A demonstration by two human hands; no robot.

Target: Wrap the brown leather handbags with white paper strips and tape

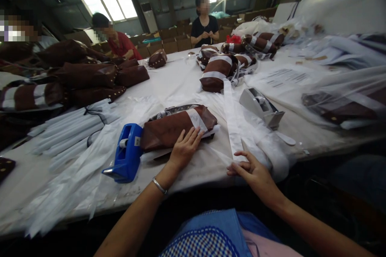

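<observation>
A brown leather-like bag (pixel 164 128) lies on the table in front of me, with a white strip (pixel 197 119) around its right part. My left hand (pixel 187 146) rests flat on the bag, fingers stretched out, their tips at this strip. To the right, my right hand (pixel 249 168) pinches the near end of a long white paper-like strip (pixel 231 122), which runs away from me toward other wrapped bags. A blue tape dispenser (pixel 128 152) stands against the bag's left end. Beyond the long strip is a grey tape dispenser (pixel 261 106).
Brown bags (pixel 87 74) are piled at left, above a bundle of white rolled tubes (pixel 75 132). Strip-wrapped bags (pixel 217 72) lie farther back. Clear plastic film (pixel 271 148) bunches at the near right table edge. Several people (pixel 205 28) are across the table.
</observation>
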